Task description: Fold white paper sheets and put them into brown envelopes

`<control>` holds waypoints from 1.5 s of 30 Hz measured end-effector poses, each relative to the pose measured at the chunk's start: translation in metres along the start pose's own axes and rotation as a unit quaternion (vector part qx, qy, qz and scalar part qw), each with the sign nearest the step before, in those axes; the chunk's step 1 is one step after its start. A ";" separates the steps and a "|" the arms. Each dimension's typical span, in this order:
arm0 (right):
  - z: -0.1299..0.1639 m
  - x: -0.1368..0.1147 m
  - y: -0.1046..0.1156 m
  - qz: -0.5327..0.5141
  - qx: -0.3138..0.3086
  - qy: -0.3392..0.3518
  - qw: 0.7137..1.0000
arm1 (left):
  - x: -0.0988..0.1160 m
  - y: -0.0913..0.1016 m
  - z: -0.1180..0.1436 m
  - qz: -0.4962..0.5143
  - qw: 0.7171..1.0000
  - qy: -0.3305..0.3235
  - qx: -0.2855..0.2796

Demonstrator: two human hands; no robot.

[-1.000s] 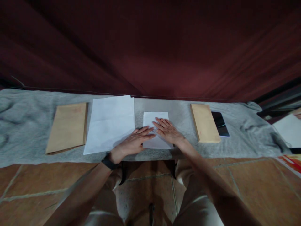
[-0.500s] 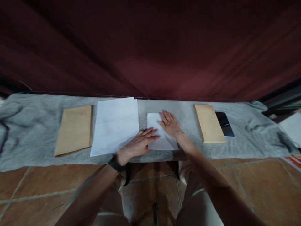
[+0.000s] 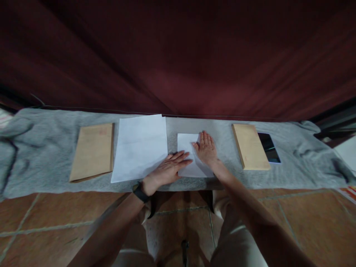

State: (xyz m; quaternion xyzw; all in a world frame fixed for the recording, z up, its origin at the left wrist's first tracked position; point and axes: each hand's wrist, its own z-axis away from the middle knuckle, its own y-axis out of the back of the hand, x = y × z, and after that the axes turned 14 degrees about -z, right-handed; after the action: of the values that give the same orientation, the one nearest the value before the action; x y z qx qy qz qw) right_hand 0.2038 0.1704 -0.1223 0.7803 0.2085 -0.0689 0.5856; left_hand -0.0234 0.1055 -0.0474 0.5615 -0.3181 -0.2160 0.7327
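A folded sheet of white paper (image 3: 187, 142) lies flat on the grey cloth in front of me. My left hand (image 3: 172, 167) rests palm down with its fingers stretched over the paper's left edge; a dark band is on that wrist. Across the paper's right side lies my right hand (image 3: 206, 149), flat, its fingers pointing away from me and its thumb out to the left. The hands cover parts of both side edges. Just left of my left hand is a stack of larger white sheets (image 3: 140, 146).
Brown envelopes (image 3: 93, 152) are stacked at the left. To the right, another brown stack (image 3: 251, 146) lies beside a dark phone (image 3: 269, 147). Grey cloth (image 3: 294, 163) covers the narrow table, with a dark red curtain (image 3: 178, 74) behind it.
My right hand has slid right toward the paper's right edge and its fingers have turned to point straight away from me. My left hand stays on the paper. The whole view has shifted slightly.
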 end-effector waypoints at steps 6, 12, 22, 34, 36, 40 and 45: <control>0.013 -0.001 0.000 0.002 0.026 0.008 1.000 | 0.002 0.003 0.000 -0.002 1.000 0.006 -0.011; 0.024 -0.004 0.004 0.002 0.028 0.020 0.999 | 0.003 0.003 0.000 -0.018 1.000 0.013 -0.010; 0.041 -0.001 0.013 -0.016 -0.002 0.053 0.998 | 0.006 0.006 -0.002 -0.037 0.999 0.012 -0.004; 0.058 -0.010 0.032 -0.040 -0.054 0.091 0.994 | 0.002 0.001 -0.001 -0.014 1.000 0.016 -0.007; 0.060 -0.013 0.034 -0.040 -0.066 0.090 0.993 | -0.001 -0.002 -0.003 -0.003 1.000 0.017 -0.006; 0.065 -0.020 0.038 -0.051 -0.090 0.099 0.990 | -0.009 -0.008 -0.006 0.018 1.000 0.018 -0.008; 0.071 -0.026 0.041 -0.063 -0.100 0.128 0.985 | -0.022 -0.002 -0.007 0.071 0.997 -0.020 -0.006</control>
State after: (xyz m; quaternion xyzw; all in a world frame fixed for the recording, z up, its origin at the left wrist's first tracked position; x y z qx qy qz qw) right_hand 0.2071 0.0874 -0.0986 0.7055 0.3360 0.0162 0.6238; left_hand -0.0341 0.1246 -0.0556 0.5285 -0.3703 -0.1770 0.7431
